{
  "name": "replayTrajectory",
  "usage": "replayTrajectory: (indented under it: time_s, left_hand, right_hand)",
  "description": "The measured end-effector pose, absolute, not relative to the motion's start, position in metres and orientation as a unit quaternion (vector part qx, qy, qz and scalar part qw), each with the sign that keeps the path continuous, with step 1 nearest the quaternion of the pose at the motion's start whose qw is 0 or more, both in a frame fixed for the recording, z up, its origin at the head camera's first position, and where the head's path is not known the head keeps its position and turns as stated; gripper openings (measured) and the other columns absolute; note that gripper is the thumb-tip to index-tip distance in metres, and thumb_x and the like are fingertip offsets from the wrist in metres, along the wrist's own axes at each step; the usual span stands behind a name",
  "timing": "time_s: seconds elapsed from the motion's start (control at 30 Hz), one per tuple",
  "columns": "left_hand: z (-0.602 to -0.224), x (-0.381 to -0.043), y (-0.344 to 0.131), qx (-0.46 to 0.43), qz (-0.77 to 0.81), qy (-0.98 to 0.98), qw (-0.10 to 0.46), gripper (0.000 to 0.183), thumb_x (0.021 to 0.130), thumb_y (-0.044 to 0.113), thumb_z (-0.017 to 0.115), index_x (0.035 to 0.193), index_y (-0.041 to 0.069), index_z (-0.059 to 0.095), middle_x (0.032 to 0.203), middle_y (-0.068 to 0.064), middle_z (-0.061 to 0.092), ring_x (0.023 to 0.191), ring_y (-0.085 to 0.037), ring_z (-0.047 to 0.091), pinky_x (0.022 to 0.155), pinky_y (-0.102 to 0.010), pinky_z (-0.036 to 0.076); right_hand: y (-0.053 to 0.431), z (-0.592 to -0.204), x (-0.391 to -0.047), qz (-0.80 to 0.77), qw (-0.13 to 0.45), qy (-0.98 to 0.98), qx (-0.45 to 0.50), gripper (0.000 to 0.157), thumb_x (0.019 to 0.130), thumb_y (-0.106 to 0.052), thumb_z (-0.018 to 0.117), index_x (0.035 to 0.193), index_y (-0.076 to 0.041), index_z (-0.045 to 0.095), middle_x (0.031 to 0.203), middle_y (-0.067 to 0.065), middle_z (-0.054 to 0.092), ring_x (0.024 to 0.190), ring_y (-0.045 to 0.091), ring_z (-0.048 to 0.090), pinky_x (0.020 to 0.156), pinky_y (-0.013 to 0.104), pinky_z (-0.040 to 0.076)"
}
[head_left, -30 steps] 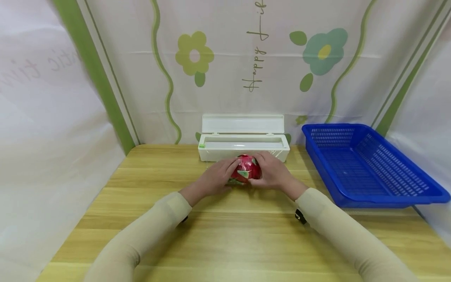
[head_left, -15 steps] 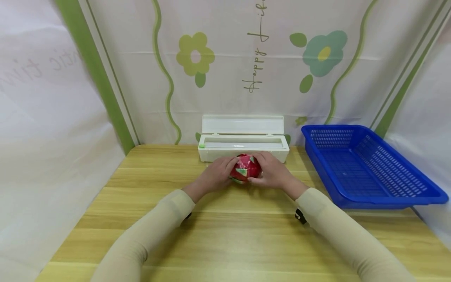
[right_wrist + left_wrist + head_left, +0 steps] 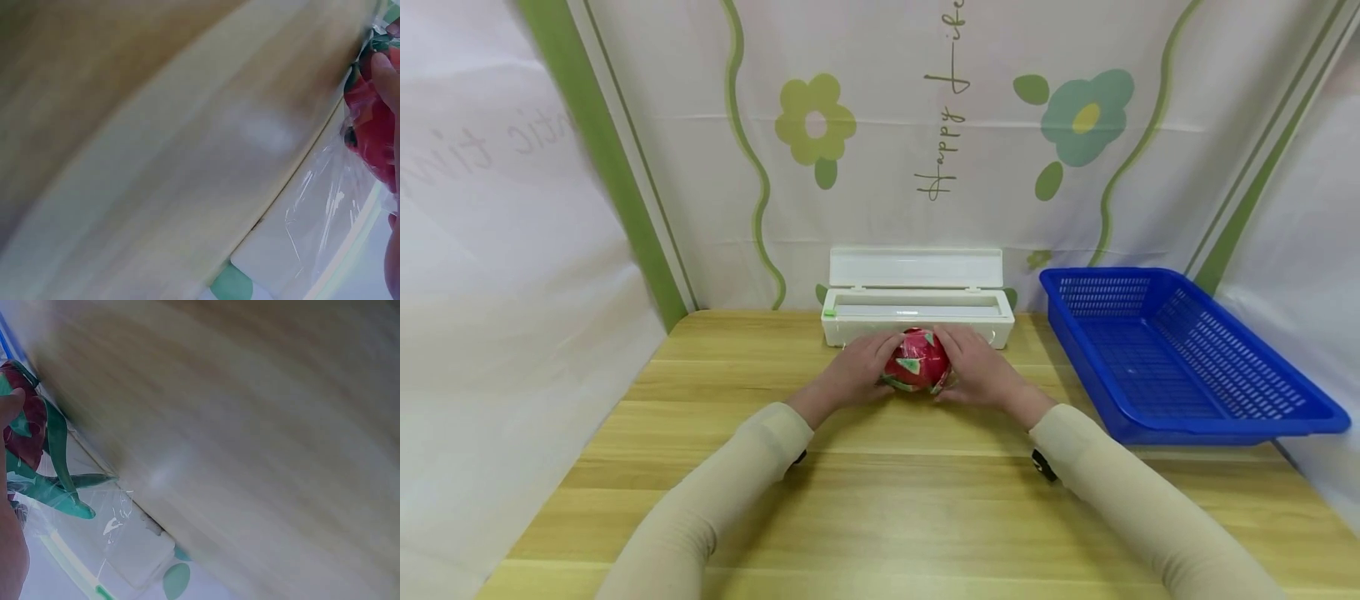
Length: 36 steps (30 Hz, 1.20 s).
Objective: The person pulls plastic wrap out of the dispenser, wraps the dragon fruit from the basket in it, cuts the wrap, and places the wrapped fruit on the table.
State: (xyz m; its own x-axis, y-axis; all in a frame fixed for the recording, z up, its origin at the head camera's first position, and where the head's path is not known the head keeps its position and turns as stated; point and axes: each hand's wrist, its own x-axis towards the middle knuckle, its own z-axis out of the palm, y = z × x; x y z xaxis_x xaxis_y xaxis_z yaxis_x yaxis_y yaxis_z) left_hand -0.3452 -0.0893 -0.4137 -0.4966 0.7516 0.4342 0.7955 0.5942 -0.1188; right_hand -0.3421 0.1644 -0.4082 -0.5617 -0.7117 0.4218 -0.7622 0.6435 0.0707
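Note:
A red dragon fruit [image 3: 917, 362] with green scale tips sits between both hands in the head view, just in front of a white cling film dispenser [image 3: 844, 333]. My left hand [image 3: 855, 369] grips its left side, while the right hand [image 3: 981, 371] holds it from the right, thumb low at the front. Clear cling film [image 3: 325, 206] clings round the fruit and spreads toward the dispenser in the right wrist view. Long green scales [image 3: 59, 440] stick out under the film in the left wrist view. The fingers on the far side are partly hidden.
The dispenser's lid [image 3: 917, 268] stands raised against the floral curtain [image 3: 880, 167]. On the right of the wooden table [image 3: 880, 517] is a blue plastic basket [image 3: 1180, 375], its near end reaching toward the table's right edge.
The dragon fruit has shifted slightly left and turned a little between the hands. My right thumb has moved lower on its front, with film showing there.

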Motion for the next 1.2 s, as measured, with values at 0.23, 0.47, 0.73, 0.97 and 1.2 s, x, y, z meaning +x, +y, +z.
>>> replayTrajectory:
  time_s: [0.23,0.47,0.73,0.97,1.2]
  left_hand:
    - [-0.4148,-0.3455,-0.0874,-0.442,-0.044,-0.866,0.227,0.093,0.066,0.041,0.074,0.135,0.002,0.024,0.129,-0.013,0.038,0.117,-0.024,0.038,0.098,-0.035,0.029]
    - [-0.4144,-0.3468,-0.0848,-0.435,-0.032,-0.868,0.239,0.094,0.065,0.042,0.075,0.133,0.001,0.024,0.127,-0.013,0.039,0.115,-0.023,0.039,0.097,-0.034,0.030]
    - [-0.4130,-0.3455,-0.0855,-0.430,-0.041,-0.873,0.228,0.094,0.065,0.041,0.075,0.133,0.001,0.024,0.127,-0.014,0.039,0.116,-0.024,0.038,0.098,-0.034,0.029]
    - [-0.4096,-0.3418,-0.0896,-0.438,-0.069,-0.870,0.215,0.099,0.063,0.046,0.075,0.135,0.002,0.023,0.131,-0.013,0.036,0.119,-0.024,0.035,0.099,-0.036,0.027]
    - [-0.4107,-0.3396,-0.0909,-0.450,-0.090,-0.862,0.214,0.105,0.059,0.048,0.076,0.136,0.003,0.020,0.133,-0.014,0.035,0.121,-0.026,0.033,0.099,-0.038,0.028]
  right_hand:
    - [0.1625,-0.4110,-0.3427,0.031,0.225,-0.883,0.411,0.115,0.056,-0.060,0.072,0.136,0.006,0.019,0.130,0.020,0.033,0.118,0.031,0.031,0.100,0.043,0.023]
    - [0.1565,-0.4109,-0.3435,0.017,0.241,-0.887,0.394,0.113,0.057,-0.057,0.073,0.133,0.010,0.022,0.125,0.025,0.038,0.114,0.035,0.036,0.098,0.044,0.027]
    - [0.1546,-0.4119,-0.3457,0.003,0.275,-0.871,0.406,0.105,0.062,-0.055,0.069,0.130,0.013,0.025,0.120,0.026,0.041,0.110,0.034,0.040,0.097,0.042,0.030]
    - [0.1555,-0.4119,-0.3445,0.026,0.299,-0.854,0.426,0.098,0.062,-0.050,0.066,0.127,0.013,0.029,0.117,0.025,0.043,0.107,0.034,0.042,0.095,0.042,0.032]
    - [0.1566,-0.4094,-0.3365,0.056,0.275,-0.862,0.422,0.098,0.062,-0.050,0.067,0.128,0.011,0.029,0.118,0.024,0.042,0.109,0.032,0.041,0.097,0.041,0.031]
